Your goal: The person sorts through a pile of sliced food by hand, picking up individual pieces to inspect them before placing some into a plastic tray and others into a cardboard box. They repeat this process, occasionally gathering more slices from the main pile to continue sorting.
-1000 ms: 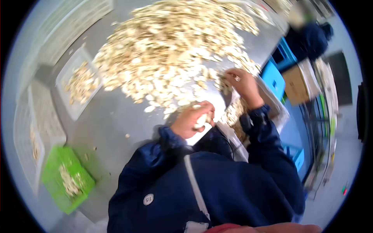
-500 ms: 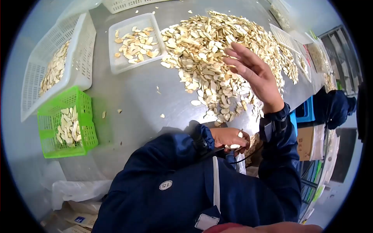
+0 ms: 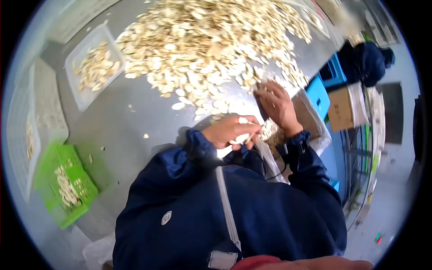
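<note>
My left hand [image 3: 234, 131] is closed around a few pale, flat dried slices [image 3: 242, 138], which show between its fingers close to my jacket. My right hand [image 3: 276, 107] rests at the table's near edge, fingers stretched and slightly curved over the metal surface. Loose slices lie just beyond its fingertips; motion blur hides whether any touch its palm. A wide pile of the same slices [image 3: 207, 45] covers the table ahead of both hands. Below the edge, between and right of my hands, a lined box [image 3: 310, 121] holds more slices [image 3: 270, 130].
A white tray [image 3: 83, 100] with slices lies left of the pile. A green basket [image 3: 87, 180] and a white perforated basket [image 3: 49, 103], both with slices, stand farther left. Blue crates [image 3: 318, 96], a cardboard box [image 3: 345, 108] and another person's dark sleeve [image 3: 366, 63] are at right.
My right hand has come down from above the pile to the table edge near the box. My left hand still holds slices. The whole view has shifted and turned.
</note>
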Tool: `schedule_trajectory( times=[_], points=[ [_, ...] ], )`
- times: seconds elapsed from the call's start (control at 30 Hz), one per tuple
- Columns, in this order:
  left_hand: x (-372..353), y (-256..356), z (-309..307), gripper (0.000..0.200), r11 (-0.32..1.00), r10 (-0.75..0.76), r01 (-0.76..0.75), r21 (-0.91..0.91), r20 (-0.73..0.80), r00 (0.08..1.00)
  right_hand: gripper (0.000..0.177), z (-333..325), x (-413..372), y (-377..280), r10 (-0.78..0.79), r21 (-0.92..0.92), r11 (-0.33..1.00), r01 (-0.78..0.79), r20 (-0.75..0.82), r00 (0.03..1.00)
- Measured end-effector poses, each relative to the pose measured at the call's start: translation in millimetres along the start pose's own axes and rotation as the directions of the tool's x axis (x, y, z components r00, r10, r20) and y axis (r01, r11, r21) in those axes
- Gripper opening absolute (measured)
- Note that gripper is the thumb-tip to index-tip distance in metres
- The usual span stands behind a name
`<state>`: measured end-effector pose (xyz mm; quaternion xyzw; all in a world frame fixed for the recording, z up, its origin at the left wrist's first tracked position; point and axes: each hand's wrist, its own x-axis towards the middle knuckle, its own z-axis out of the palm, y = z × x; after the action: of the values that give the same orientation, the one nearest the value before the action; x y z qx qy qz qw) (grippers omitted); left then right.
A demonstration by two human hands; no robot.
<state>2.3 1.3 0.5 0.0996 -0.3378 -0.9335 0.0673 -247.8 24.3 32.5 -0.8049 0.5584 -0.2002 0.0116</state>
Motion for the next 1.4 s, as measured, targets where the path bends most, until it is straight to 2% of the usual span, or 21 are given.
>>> schedule_trajectory(
  times=[0.07, 0.1, 0.17, 0.23, 0.3, 0.37, 0.43, 0.53, 0.57, 0.63, 0.73, 0.83, 0.93, 1.03, 1.07, 1.17, 1.2, 1.23, 1.3, 1.33, 1.4],
  points=[
    [-2.3, 6.6, 5.0, 0.024, 1.0, -0.001, 0.001, 0.01, -0.029, 1.0, 0.029, -5.7, -0.5, 4.7, 0.081, -0.035, 0.996, -0.086, -0.122, 0.989],
    [-2.8, 9.1, 5.2, 0.024, 1.0, -0.017, 0.017, 0.02, -0.004, 1.0, 0.031, -7.7, 3.4, 0.8, 0.114, 0.019, 0.993, -0.112, -0.125, 0.986],
    [-3.3, 11.0, 6.1, 0.024, 0.998, -0.05, 0.048, 0.036, 0.04, 0.998, 0.033, -7.3, 20.0, -17.3, 0.055, 0.123, 0.991, -0.045, -0.079, 0.995],
    [-3.3, 7.7, 9.2, 0.025, 0.995, -0.056, 0.053, 0.085, 0.041, 0.998, 0.04, 7.8, 33.8, -33.7, -0.102, 0.238, 0.965, 0.108, -0.038, 0.994],
    [-6.9, 10.0, 10.7, 0.026, 0.99, -0.068, 0.056, 0.133, 0.089, 0.994, 0.046, 25.7, 41.0, -50.1, -0.313, 0.238, 0.925, 0.297, 0.03, 0.949],
    [-9.9, 14.5, 12.5, 0.026, 0.987, -0.079, 0.06, 0.149, 0.124, 0.989, 0.047, 37.9, 40.2, -56.4, -0.428, 0.244, 0.887, 0.392, 0.12, 0.896],
    [-11.0, 14.3, 11.5, 0.026, 0.991, -0.072, 0.053, 0.12, 0.155, 0.985, 0.04, 42.1, 35.0, -48.6, -0.423, 0.257, 0.885, 0.389, 0.091, 0.902],
    [-8.2, 8.1, 10.7, 0.025, 1.0, -0.005, 0.006, -0.018, 0.063, 0.998, 0.026, 30.7, 28.3, -14.6, -0.251, 0.046, 0.966, 0.254, -0.052, 0.966],
    [-3.4, 1.6, 7.2, 0.024, 0.996, 0.011, -0.012, -0.088, -0.009, 1.0, 0.023, 21.8, 28.0, -2.8, -0.107, 0.129, 0.985, 0.116, -0.073, 0.992],
    [1.5, 1.5, -5.3, 0.022, 0.985, 0.082, -0.084, -0.148, -0.02, 0.996, 0.023, 9.1, 29.5, 8.0, 0.006, -0.022, 1.0, -0.008, -0.113, 0.994],
    [5.5, -1.2, -9.2, 0.017, 0.946, 0.143, -0.195, -0.26, -0.206, 0.968, 0.021, 9.1, 54.4, 8.2, 0.151, 0.074, 0.986, -0.147, -0.052, 0.987],
    [5.7, -2.2, -11.9, 0.016, 0.923, 0.146, -0.218, -0.316, -0.237, 0.961, 0.029, 29.7, 86.1, 0.2, 0.046, -0.005, 0.999, -0.048, -0.198, 0.979],
    [3.2, -1.8, -10.6, 0.016, 0.931, 0.15, -0.22, -0.291, -0.242, 0.958, 0.033, 38.0, 94.6, -2.1, 0.091, -0.011, 0.996, -0.093, -0.095, 0.991],
    [3.0, -0.2, -8.4, 0.016, 0.941, 0.173, -0.233, -0.247, -0.24, 0.955, 0.033, 19.4, 77.6, -13.9, 0.178, 0.17, 0.97, -0.173, -0.013, 0.984],
    [3.0, 0.3, -7.8, 0.016, 0.944, 0.168, -0.225, -0.242, -0.234, 0.958, 0.038, 12.4, 68.0, -14.3, 0.177, 0.16, 0.97, -0.184, 0.057, 0.983],
    [4.2, 0.5, -7.5, 0.017, 0.956, 0.163, -0.206, -0.208, -0.209, 0.964, 0.044, 0.4, 37.1, -13.3, 0.047, 0.153, 0.987, -0.043, -0.018, 0.999],
    [3.9, 0.0, -7.4, 0.017, 0.96, 0.162, -0.201, -0.196, -0.201, 0.966, 0.048, -7.1, 26.8, -11.2, 0.176, 0.207, 0.962, -0.179, 0.03, 0.984],
    [3.5, 3.0, -6.4, 0.017, 0.959, 0.12, -0.165, -0.229, -0.199, 0.973, 0.041, -10.2, 18.3, -4.6, 0.233, 0.181, 0.958, -0.223, -0.034, 0.972],
    [3.4, 3.5, -5.2, 0.017, 0.962, 0.122, -0.166, -0.218, -0.201, 0.972, 0.032, -15.3, 6.6, 0.9, 0.474, 0.138, 0.876, -0.462, -0.074, 0.877],
    [3.2, 3.7, -4.7, 0.017, 0.962, 0.11, -0.155, -0.224, -0.203, 0.973, 0.026, -16.2, 3.9, 0.0, 0.527, 0.146, 0.844, -0.516, -0.051, 0.848],
    [2.9, 5.2, -3.7, 0.017, 0.964, 0.087, -0.135, -0.228, -0.208, 0.974, 0.024, -8.7, 5.7, -11.5, 0.436, 0.193, 0.885, -0.424, -0.018, 0.9]
  ],
)
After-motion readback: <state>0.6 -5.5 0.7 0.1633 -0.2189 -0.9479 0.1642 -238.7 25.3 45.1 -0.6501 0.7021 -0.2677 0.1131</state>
